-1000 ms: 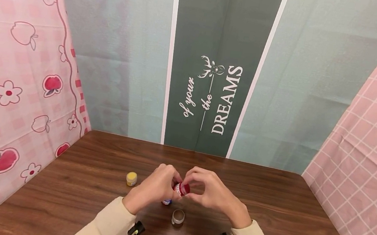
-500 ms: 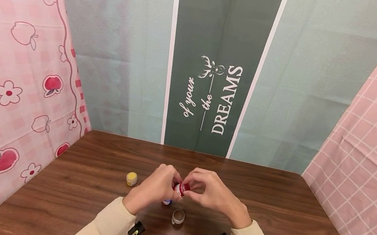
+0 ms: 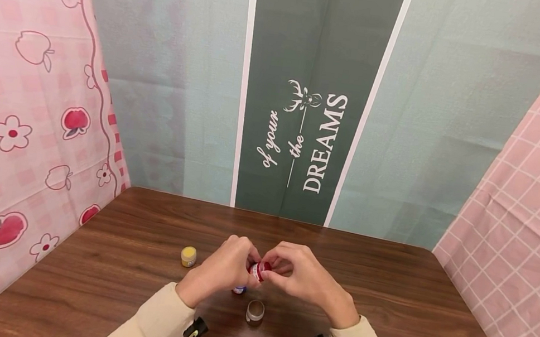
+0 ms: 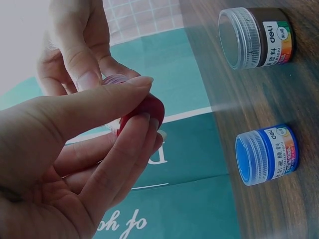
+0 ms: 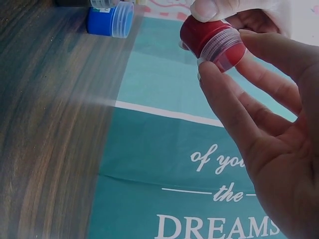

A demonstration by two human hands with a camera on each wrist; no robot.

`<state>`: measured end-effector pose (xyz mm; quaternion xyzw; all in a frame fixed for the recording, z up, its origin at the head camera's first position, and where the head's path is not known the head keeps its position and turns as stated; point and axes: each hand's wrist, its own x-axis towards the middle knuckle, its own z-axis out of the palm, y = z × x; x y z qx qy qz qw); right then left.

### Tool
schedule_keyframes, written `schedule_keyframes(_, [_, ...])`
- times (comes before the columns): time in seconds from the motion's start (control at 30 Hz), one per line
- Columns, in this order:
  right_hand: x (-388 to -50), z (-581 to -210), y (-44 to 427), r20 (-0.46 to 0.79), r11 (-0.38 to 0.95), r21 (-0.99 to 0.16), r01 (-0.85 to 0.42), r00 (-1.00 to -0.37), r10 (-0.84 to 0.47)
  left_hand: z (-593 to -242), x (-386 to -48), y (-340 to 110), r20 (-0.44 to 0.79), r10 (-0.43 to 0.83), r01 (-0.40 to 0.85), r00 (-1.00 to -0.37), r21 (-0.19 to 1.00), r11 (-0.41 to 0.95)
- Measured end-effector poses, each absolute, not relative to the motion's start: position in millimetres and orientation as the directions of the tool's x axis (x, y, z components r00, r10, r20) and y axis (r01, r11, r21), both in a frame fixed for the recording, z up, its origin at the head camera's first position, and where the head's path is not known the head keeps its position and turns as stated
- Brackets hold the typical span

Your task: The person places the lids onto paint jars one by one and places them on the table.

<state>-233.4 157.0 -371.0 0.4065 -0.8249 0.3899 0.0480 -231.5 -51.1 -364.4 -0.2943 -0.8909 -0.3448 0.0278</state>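
Observation:
A small red paint jar with a clear ridged lid is held above the table between both hands. My left hand grips the jar's red body, thumb on one side and fingers on the other. On the lid, the thumb and fingertips of my right hand pinch the rim. The jar lies tilted on its side, its lid toward the right hand. Below, a blue paint jar stands partly hidden by the left hand in the head view. Close by it is a brown paint jar.
A yellow paint jar stands on the wooden table, left of the left forearm. Behind the table's far edge hangs a green cloth with lettering. Pink cloths flank both sides.
My right hand's fingers have shifted slightly on the red jar's lid, with the thumb moving closer over it. The left hand and the other jars look unmoved.

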Motion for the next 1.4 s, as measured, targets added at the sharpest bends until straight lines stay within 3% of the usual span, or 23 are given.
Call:
schedule_keyframes(0.6, [-230.6,-367.8,156.6,0.431,0.38,-0.577,-0.723,-0.665,-0.61,-363.8,-233.3,-52.7,0.246,0.505,0.538,-0.827,0.607,0.585])
schedule_keyframes(0.73, [-230.2,-367.3,155.7,0.434,0.356,-0.574,-0.737,-0.643,-0.631,-363.3,-232.8,-52.4,0.234,0.504,0.53,-0.832,0.604,0.595])
schedule_keyframes(1.1, [-232.9,-369.3,155.5,0.5,0.367,-0.432,-0.824,-0.557,-0.663,-363.7,-232.4,-51.9,0.236,0.505,0.532,-0.83,0.607,0.591])
schedule_keyframes(1.4, [-228.0,-368.0,154.0,0.407,0.38,-0.585,-0.717,-0.664,-0.627,-363.5,-231.4,-51.6,0.244,0.502,0.537,-0.83,0.597,0.597])
